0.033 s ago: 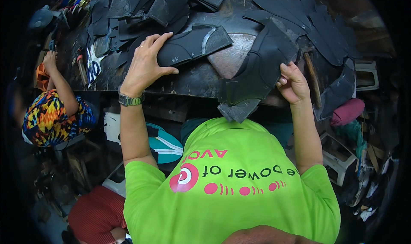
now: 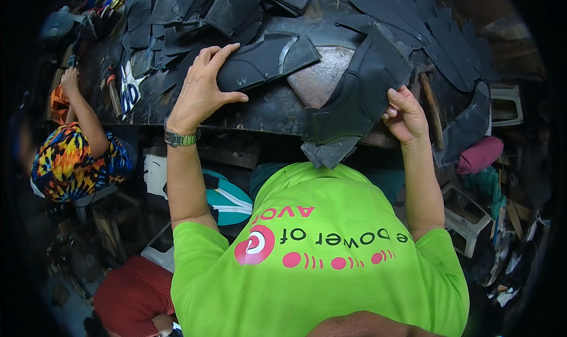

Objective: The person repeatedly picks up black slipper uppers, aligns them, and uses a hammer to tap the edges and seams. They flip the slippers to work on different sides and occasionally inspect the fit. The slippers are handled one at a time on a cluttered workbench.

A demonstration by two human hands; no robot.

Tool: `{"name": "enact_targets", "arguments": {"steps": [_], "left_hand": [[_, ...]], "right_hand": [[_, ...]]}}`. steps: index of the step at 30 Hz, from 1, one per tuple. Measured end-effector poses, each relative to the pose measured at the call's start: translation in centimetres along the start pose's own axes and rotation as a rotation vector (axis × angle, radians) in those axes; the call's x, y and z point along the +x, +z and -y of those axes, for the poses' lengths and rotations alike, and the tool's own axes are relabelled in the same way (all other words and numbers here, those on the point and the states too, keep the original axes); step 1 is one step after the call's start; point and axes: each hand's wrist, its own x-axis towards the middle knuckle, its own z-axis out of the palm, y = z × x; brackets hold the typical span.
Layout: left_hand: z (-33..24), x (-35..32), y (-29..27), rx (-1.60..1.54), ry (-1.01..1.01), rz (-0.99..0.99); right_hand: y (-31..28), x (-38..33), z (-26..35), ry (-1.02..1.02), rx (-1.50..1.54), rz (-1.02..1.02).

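My left hand (image 2: 204,89), wearing a wristwatch, lies at the left end of a flat black shoe upper (image 2: 266,62) with a grey strip near its far end. Its fingers and thumb are spread apart around that end, touching or nearly touching it. My right hand (image 2: 404,114) is closed, pinching the right edge of another black shoe upper (image 2: 360,86) between thumb and fingers. This second piece slants across the table's front edge, its lower end hanging over. A brownish-grey slab (image 2: 319,74) lies between the two pieces, partly covered.
Piles of black cut pieces (image 2: 236,6) cover the far left, and more pieces (image 2: 431,36) overlap at right. Scissors (image 2: 129,89) and a red-handled tool (image 2: 112,89) lie left; a wooden handle (image 2: 432,109) is beside my right hand. A co-worker's arm (image 2: 85,112) reaches in at left.
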Motion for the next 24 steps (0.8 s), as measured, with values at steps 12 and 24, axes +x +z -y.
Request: {"name": "enact_targets", "arguments": {"steps": [12, 24], "left_hand": [[3.8, -2.4, -4.9, -0.574, -0.051, -0.331], [3.3, -2.2, -4.0, -0.565, -0.055, -0.365]], "right_hand": [[-1.5, 0.1, -0.4, -0.005, 0.001, 0.043], [-1.7, 0.3, -0.5, -0.004, 0.001, 0.04]]}}
